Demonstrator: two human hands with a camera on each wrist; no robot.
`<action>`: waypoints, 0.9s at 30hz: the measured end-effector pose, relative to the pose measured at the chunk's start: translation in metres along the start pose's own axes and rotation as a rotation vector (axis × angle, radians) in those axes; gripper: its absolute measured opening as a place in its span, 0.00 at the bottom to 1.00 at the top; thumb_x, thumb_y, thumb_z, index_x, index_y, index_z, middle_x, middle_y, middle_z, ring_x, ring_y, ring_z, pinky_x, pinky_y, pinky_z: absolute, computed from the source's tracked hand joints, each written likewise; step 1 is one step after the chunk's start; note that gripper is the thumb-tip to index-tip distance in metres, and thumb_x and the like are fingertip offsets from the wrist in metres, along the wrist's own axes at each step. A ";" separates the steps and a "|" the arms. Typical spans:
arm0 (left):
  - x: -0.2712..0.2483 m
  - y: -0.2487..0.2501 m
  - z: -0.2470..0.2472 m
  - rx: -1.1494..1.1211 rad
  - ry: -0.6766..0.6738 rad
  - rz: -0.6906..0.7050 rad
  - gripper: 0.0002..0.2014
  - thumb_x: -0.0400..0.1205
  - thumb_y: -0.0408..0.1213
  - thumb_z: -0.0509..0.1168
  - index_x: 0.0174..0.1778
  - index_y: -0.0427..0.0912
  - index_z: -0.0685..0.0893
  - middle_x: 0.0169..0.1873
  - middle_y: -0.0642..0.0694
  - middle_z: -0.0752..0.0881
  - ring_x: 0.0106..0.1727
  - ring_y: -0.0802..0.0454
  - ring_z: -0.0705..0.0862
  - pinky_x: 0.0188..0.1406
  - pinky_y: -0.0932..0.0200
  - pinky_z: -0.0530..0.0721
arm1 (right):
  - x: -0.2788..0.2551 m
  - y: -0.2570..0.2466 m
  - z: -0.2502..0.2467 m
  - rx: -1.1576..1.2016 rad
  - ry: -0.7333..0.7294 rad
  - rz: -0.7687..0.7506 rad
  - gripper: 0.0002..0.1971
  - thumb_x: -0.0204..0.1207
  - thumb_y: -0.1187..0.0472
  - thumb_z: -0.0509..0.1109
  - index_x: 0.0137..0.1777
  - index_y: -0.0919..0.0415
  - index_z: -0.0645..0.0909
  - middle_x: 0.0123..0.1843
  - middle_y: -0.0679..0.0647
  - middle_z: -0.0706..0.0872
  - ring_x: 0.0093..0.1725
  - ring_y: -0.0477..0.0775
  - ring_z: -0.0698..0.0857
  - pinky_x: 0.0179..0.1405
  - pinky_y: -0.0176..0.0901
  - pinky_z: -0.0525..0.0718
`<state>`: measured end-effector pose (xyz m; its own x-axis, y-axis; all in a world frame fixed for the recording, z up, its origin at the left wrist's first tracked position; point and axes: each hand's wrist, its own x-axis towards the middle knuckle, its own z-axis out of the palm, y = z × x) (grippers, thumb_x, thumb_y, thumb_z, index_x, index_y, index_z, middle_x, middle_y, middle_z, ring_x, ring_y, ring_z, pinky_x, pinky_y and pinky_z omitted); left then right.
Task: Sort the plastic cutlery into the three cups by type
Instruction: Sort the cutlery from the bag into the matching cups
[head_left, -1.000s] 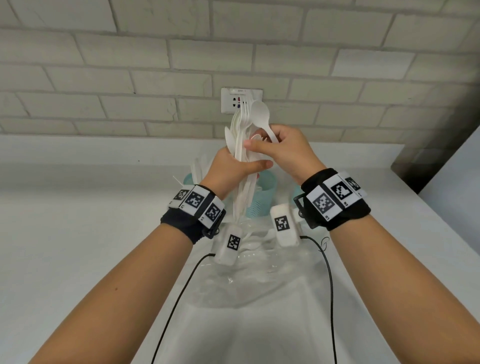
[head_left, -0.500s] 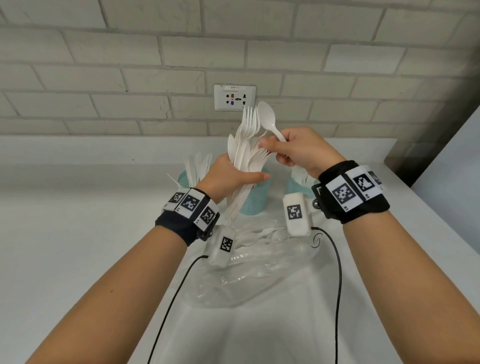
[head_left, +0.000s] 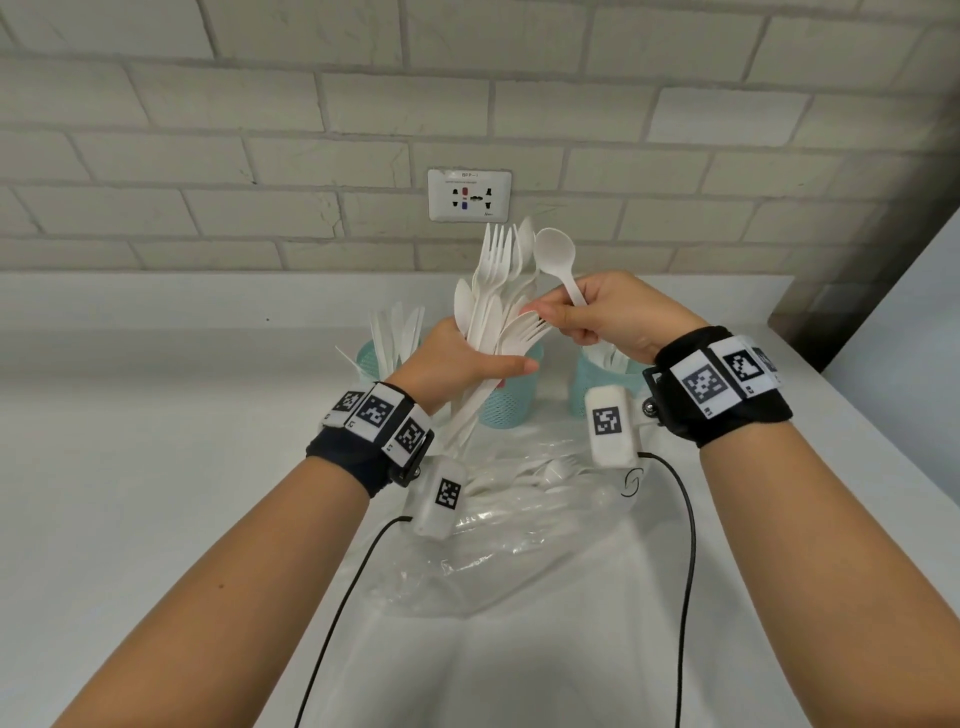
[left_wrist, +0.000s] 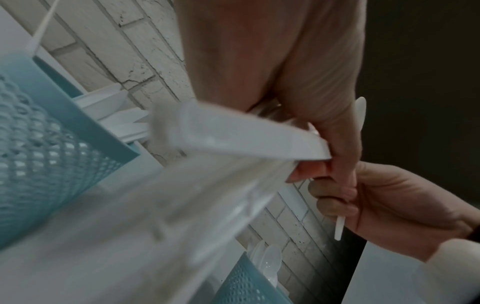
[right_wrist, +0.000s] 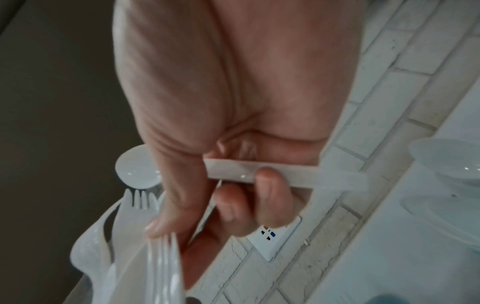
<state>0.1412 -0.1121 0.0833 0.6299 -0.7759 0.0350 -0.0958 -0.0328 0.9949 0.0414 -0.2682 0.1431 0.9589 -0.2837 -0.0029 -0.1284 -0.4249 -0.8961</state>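
My left hand (head_left: 457, 358) grips a bundle of white plastic cutlery (head_left: 493, 291), forks and spoons fanned upward, above the middle teal mesh cup (head_left: 506, 402). My right hand (head_left: 597, 317) holds a single white spoon (head_left: 558, 260) by its handle, bowl up, while its thumb and forefinger touch a fork tip in the bundle. The left cup (head_left: 371, 361) holds knives, and the right cup (head_left: 597, 376) holds spoons. The right wrist view shows the spoon handle (right_wrist: 272, 172) under curled fingers. In the left wrist view the bundle (left_wrist: 233, 144) is blurred.
A crumpled clear plastic bag (head_left: 509, 519) with more white cutlery lies on the white counter (head_left: 156, 467) below my wrists. A brick wall with a socket (head_left: 469, 195) stands behind the cups. Two black cables (head_left: 685, 571) trail toward me.
My right hand has drawn the spoon out of the bundle and shifted it slightly right. My left hand keeps the bundle over the middle cup.
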 end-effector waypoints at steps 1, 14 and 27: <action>0.000 0.000 -0.001 0.003 -0.004 0.001 0.19 0.67 0.30 0.80 0.53 0.41 0.86 0.39 0.44 0.87 0.38 0.50 0.85 0.36 0.59 0.83 | -0.001 0.000 0.000 0.027 -0.017 -0.008 0.05 0.75 0.60 0.71 0.46 0.54 0.89 0.27 0.50 0.76 0.26 0.44 0.69 0.27 0.33 0.68; 0.003 -0.002 0.002 0.080 0.049 -0.005 0.24 0.63 0.35 0.82 0.56 0.41 0.86 0.46 0.41 0.89 0.44 0.49 0.87 0.43 0.55 0.85 | -0.004 -0.019 0.016 -0.294 0.079 -0.056 0.05 0.68 0.61 0.77 0.43 0.55 0.91 0.33 0.40 0.89 0.33 0.31 0.83 0.37 0.24 0.77; -0.007 -0.007 -0.005 0.176 0.018 -0.004 0.13 0.69 0.35 0.79 0.42 0.34 0.83 0.27 0.44 0.82 0.27 0.53 0.80 0.33 0.62 0.80 | -0.012 -0.016 0.002 0.059 0.284 -0.150 0.05 0.72 0.64 0.75 0.42 0.53 0.85 0.38 0.43 0.87 0.31 0.28 0.82 0.29 0.17 0.74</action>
<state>0.1409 -0.1035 0.0765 0.6444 -0.7639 0.0345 -0.2261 -0.1472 0.9629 0.0320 -0.2565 0.1565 0.8559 -0.4541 0.2473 0.0316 -0.4315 -0.9016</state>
